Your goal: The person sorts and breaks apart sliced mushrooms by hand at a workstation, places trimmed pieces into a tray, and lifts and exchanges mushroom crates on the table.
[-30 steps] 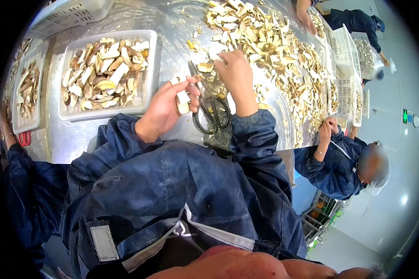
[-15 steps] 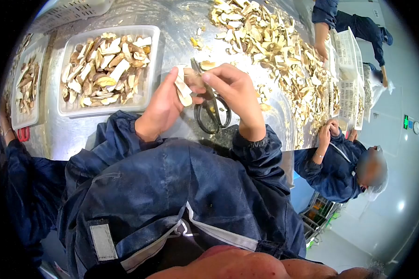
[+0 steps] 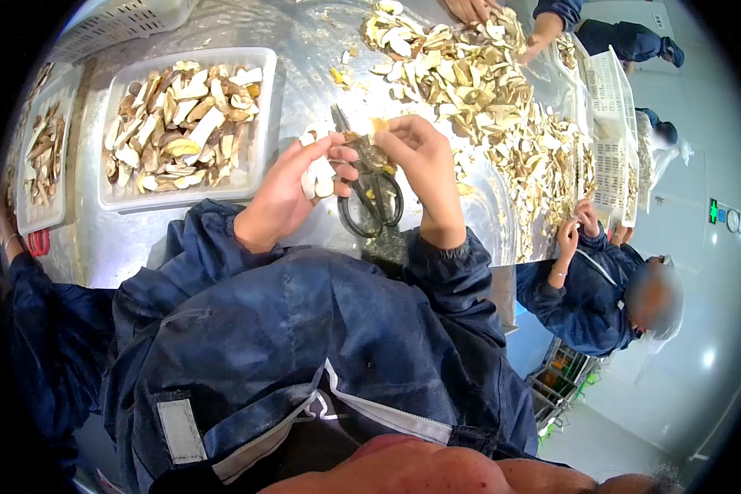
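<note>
My left hand (image 3: 284, 189) is closed around pale mushroom pieces (image 3: 319, 177), and a white end shows above the thumb. To its right, my right hand (image 3: 424, 160) pinches thumb and fingers together over a small yellowish mushroom piece (image 3: 378, 129), partly hidden by the fingertips. Between and below both hands is a pair of black-handled scissors (image 3: 370, 206), blades pointing away from me. Its handle loops are free of my fingers. Left of my hands, a clear plastic tub (image 3: 265, 140) holds many cut mushroom pieces (image 3: 189, 123).
Sliced mushrooms (image 3: 486, 90) lie in a large heap across the metal table (image 3: 305, 82). A co-worker's hands (image 3: 539, 41) reach into it at the top; another person (image 3: 601, 280) stands at right. White crates (image 3: 613, 107) line the right side. A second tub (image 3: 58, 198) sits far left.
My right fingers have drawn away from the left hand and now pinch near the scissor blades. The left hand's mushroom pieces have turned. A co-worker's hands have come further over the heap.
</note>
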